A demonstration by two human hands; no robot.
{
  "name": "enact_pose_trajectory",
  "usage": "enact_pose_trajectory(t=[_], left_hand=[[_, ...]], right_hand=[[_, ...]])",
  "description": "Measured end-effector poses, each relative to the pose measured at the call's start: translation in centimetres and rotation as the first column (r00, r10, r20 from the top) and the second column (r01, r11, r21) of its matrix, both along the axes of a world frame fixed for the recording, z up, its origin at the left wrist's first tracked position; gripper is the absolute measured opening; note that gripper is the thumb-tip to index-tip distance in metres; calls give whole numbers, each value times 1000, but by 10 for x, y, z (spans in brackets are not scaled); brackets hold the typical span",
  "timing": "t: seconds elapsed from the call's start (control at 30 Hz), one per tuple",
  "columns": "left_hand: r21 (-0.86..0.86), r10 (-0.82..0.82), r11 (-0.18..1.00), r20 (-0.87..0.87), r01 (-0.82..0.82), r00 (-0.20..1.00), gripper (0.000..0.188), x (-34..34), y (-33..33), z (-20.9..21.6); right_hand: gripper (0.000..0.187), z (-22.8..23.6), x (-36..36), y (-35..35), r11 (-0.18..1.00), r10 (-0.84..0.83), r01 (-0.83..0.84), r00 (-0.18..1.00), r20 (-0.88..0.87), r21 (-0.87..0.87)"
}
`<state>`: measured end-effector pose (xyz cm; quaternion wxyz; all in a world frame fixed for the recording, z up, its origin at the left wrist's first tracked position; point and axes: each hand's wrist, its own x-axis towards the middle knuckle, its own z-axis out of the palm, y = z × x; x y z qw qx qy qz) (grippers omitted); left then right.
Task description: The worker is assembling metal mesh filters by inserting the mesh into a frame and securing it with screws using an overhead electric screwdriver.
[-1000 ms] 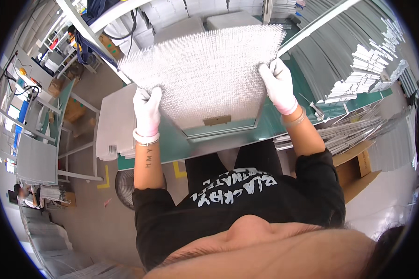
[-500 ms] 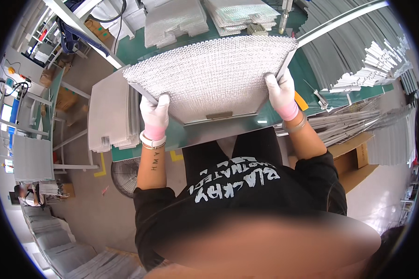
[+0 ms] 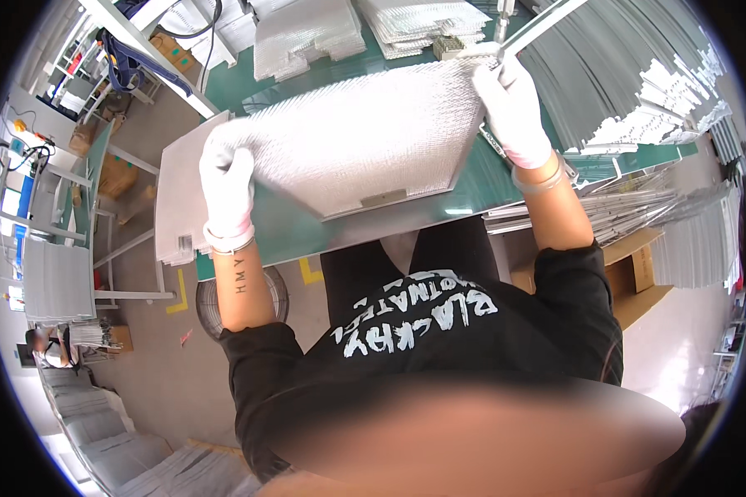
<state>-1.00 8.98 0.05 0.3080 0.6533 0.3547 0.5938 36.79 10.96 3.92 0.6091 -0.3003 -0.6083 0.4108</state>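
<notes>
Grey workshop floor across the lower left of the frame, green-topped table through the middle. Dense bank of grey slats at upper right. At centre, over the tabletop, pale metallic mesh panel, tilted; cannot tell whether touching the table along its lower edge. Looks light for its breadth and fairly stiff, with fine mesh probably easy to dent and perhaps slick under gloves; best gripped by opposite rim edges, with pressure kept off the middle of the face. At left, stack of pale panels; at lower right, open cardboard box. Gloved in white, left hand curled around the upper-left corner, right hand pinching the upper-right. Midway along the lower edge, small metal tab.
</notes>
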Motion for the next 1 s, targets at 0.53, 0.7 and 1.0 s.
enact_pose_trajectory(t=[0.53,0.7,1.0], left_hand=[[-301,-571,805,-627,511,530,46,30,-20,-90],[-410,-510,843,-816,349,273,46,21,-1,-120],[-504,-698,669,-680,546,226,35,8,43,-94]], right_hand=[[32,-42,37,-94,795,299,-390,919,259,465],[24,-46,40,-113,814,279,-417,892,356,405],[23,-80,39,-124,875,181,-223,974,136,429]])
